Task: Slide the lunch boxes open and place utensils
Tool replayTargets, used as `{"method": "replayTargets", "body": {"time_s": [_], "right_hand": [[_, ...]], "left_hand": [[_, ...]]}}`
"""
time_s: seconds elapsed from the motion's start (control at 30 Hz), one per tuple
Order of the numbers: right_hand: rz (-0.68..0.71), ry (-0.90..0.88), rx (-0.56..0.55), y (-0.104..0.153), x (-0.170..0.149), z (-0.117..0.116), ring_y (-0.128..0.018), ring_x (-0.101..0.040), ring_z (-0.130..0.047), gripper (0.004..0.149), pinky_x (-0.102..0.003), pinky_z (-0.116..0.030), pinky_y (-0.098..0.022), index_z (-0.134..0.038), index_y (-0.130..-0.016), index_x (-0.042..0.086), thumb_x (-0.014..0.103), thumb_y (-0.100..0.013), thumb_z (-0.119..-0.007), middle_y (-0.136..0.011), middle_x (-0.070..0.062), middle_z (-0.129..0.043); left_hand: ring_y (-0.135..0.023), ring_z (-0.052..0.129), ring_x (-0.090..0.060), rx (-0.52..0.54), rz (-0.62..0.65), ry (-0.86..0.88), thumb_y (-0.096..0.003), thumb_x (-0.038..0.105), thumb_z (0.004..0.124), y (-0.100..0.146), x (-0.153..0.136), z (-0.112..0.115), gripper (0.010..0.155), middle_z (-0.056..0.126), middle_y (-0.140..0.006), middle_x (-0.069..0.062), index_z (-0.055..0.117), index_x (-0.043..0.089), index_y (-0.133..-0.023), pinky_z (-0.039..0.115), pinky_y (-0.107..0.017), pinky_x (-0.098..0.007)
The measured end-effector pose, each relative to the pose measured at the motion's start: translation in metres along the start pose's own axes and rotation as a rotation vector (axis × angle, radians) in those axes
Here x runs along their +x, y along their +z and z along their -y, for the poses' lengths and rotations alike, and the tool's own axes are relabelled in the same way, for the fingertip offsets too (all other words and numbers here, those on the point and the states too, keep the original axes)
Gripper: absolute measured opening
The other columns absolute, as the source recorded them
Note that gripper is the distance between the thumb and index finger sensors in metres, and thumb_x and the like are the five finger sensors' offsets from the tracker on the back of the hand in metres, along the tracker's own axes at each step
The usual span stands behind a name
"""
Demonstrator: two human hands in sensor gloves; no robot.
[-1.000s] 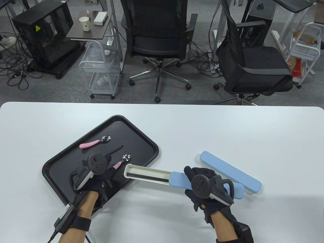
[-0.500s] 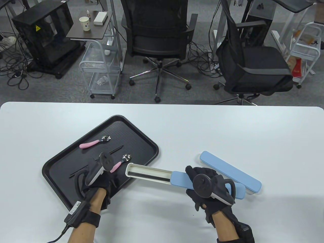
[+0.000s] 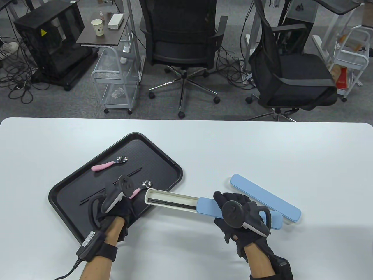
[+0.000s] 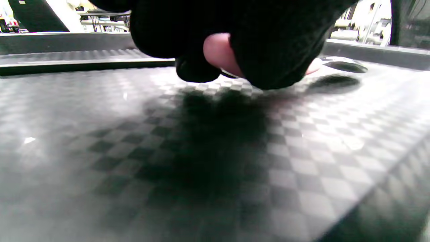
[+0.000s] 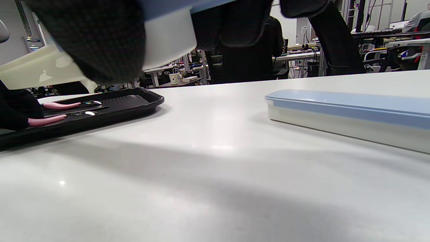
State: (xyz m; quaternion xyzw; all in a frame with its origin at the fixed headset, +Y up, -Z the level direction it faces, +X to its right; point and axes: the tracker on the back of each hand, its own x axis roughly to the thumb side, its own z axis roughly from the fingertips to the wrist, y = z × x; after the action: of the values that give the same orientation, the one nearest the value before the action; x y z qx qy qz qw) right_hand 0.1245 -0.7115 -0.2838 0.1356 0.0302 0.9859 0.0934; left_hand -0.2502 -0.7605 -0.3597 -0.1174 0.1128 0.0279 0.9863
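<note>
My left hand (image 3: 130,197) is over the black tray (image 3: 163,159) and pinches the pink handle of a spoon (image 3: 145,184). In the left wrist view my fingers (image 4: 262,57) close on that handle, and the spoon's bowl (image 4: 342,64) is just beyond them. My right hand (image 3: 225,214) grips the open lunch box (image 3: 170,199), its blue lid (image 3: 205,207) slid back towards that hand. A black chopstick (image 3: 170,203) lies inside it. A second pink spoon (image 3: 108,164) and a black chopstick (image 3: 134,172) lie on the tray.
A closed blue-lidded lunch box (image 3: 265,201) lies on the white table right of my right hand, and also shows in the right wrist view (image 5: 349,114). Another black chopstick (image 3: 90,199) lies on the tray by my left hand. Office chairs stand beyond the table's far edge.
My left hand turned and moved right across the tray, from over the chopsticks to the near spoon's handle, which it now pinches. The spoon has shifted slightly. My right hand barely moved.
</note>
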Motion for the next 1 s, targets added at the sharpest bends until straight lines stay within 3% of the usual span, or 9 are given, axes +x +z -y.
{"method": "replayTargets", "body": {"time_s": [0.23, 0.43, 0.67, 1.0], "right_hand": [[0.007, -0.001, 0.013, 0.0, 0.001, -0.001, -0.101, -0.038, -0.056, 0.081, -0.064, -0.043, -0.075, -0.044, -0.109, 0.027, 0.042, -0.044, -0.089, -0.107, -0.01, -0.052], [0.005, 0.015, 0.027, -0.002, 0.003, -0.004, -0.101, -0.038, -0.056, 0.081, -0.064, -0.043, -0.075, -0.044, -0.109, 0.027, 0.042, -0.043, -0.089, -0.107, -0.01, -0.052], [0.006, 0.022, 0.022, -0.002, 0.004, -0.004, -0.101, -0.038, -0.056, 0.08, -0.064, -0.042, -0.075, -0.044, -0.109, 0.027, 0.042, -0.044, -0.089, -0.107, -0.01, -0.052], [0.055, 0.005, 0.033, -0.001, 0.014, -0.007, -0.101, -0.038, -0.056, 0.081, -0.064, -0.042, -0.075, -0.044, -0.109, 0.027, 0.042, -0.043, -0.09, -0.107, -0.01, -0.052]], "left_hand": [[-0.08, 0.07, -0.033, 0.15, 0.126, 0.198, -0.0451, 0.036, 0.084, 0.024, -0.014, -0.031, 0.055, 0.08, -0.092, -0.012, 0.075, 0.016, -0.096, 0.047, -0.066, -0.055], [-0.085, 0.064, -0.033, 0.288, 0.368, 0.238, -0.0461, 0.035, 0.081, 0.064, -0.006, -0.053, 0.054, 0.075, -0.097, -0.01, 0.073, 0.019, -0.098, 0.04, -0.069, -0.055], [-0.086, 0.064, -0.032, 0.293, 0.547, 0.113, -0.0463, 0.035, 0.08, 0.09, 0.023, -0.045, 0.053, 0.075, -0.098, -0.007, 0.073, 0.022, -0.098, 0.041, -0.069, -0.054], [-0.088, 0.063, -0.031, 0.277, 0.634, -0.046, -0.0466, 0.035, 0.078, 0.1, 0.046, -0.026, 0.052, 0.074, -0.099, -0.007, 0.073, 0.023, -0.097, 0.04, -0.069, -0.054]]}}
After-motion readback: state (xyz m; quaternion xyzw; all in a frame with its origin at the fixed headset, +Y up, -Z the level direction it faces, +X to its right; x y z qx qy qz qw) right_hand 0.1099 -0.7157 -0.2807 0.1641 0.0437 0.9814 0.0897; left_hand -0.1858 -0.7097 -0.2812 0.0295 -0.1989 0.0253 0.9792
